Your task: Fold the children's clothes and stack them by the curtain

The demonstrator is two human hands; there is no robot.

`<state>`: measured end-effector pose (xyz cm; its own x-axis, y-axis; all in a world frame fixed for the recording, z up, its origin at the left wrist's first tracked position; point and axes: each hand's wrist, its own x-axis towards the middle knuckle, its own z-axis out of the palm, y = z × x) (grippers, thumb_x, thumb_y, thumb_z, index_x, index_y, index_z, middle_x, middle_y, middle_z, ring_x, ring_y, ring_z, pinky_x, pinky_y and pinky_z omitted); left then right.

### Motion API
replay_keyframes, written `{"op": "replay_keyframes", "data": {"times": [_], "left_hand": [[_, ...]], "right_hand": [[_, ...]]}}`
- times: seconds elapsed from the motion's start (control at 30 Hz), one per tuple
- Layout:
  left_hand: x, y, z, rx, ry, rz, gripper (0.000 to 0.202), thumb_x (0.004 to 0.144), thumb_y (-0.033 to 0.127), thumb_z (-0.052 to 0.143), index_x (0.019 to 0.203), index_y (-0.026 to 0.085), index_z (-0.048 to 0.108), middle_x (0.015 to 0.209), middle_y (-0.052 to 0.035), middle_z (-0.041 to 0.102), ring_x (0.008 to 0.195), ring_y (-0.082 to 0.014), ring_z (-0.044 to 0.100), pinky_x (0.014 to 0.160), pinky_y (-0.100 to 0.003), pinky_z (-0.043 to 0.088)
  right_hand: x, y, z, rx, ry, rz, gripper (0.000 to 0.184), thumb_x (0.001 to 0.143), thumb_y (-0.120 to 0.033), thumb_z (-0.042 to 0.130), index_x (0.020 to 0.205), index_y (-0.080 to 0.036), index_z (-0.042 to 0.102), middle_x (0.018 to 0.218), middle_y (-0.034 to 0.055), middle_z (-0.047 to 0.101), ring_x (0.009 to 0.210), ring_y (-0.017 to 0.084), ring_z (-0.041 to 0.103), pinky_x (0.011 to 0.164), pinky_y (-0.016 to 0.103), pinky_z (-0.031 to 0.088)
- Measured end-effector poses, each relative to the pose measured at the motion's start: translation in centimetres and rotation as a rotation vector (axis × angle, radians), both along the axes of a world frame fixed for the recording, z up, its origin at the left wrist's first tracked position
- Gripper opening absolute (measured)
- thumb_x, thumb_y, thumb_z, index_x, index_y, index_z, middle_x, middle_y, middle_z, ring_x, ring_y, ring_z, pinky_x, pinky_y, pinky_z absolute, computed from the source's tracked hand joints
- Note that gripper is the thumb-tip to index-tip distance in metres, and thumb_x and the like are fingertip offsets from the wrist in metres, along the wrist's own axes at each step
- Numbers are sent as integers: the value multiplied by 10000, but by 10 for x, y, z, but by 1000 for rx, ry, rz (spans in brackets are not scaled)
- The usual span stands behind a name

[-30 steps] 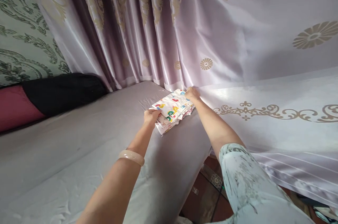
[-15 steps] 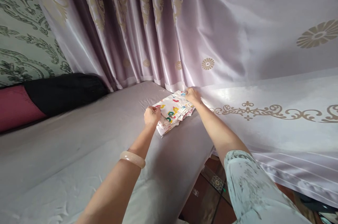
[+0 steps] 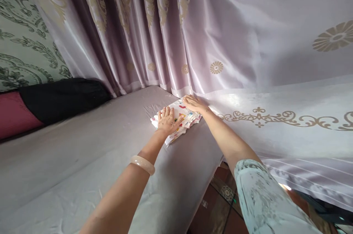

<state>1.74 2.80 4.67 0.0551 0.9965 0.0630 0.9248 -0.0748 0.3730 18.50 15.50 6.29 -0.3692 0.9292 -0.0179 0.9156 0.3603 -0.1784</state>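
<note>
The stacked cloths (image 3: 191, 119) lie on the bed (image 3: 96, 149), beneath the spread fingers of the left hand (image 3: 167, 122); the right hand (image 3: 194, 104), fingers together, covers their far corner. The curtain (image 3: 200, 43) hangs just beyond; leftward, well apart, lies a roll (image 3: 64, 98).

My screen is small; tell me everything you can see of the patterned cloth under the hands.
The patterned cloth is white with red, yellow, green and blue prints and looks soft. It lies flat in several layers with uneven near edges; one piece or several, I cannot tell. It rests on the grey sheet near the curtain. The left hand lies spread on its left part, the right hand on its far part.
</note>
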Motion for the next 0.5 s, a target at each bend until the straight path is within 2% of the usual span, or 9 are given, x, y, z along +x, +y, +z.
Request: {"op": "replay_keyframes", "data": {"times": [0.07,0.13,0.3,0.5], "left_hand": [[-1,0,-3,-27,27,-9,841,905,696,232,1504,109,286,1607,-170,184,1492,-315,106,1193,-508,75],[-2,1,-8,-47,37,-7,869,888,724,230,1517,125,266,1606,-174,184,1486,-336,123,1185,-526,85],[-2,3,-14,-82,16,32,907,843,785,255,1533,197,232,1609,-153,192,1477,-355,135,1165,-568,93],[0,2,-11,-111,-14,53,900,832,790,282,1526,219,238,1607,-137,209,1476,-346,139,1158,-595,82]], "right_hand": [[0,-1,-4,-22,6,1,643,984,-575,90,1511,-285,316,1626,-7,168,1496,233,83,1198,482,84],[0,-2,-10,-23,2,-5,642,983,-567,105,1523,-273,288,1628,-1,156,1495,240,87,1198,493,83],[0,0,-23,29,4,-13,568,989,-507,188,1466,-273,388,1602,20,254,1457,244,228,1169,498,200],[1,4,-25,21,22,-17,554,984,-520,216,1451,-289,405,1592,15,280,1447,255,251,1158,507,227]]}}
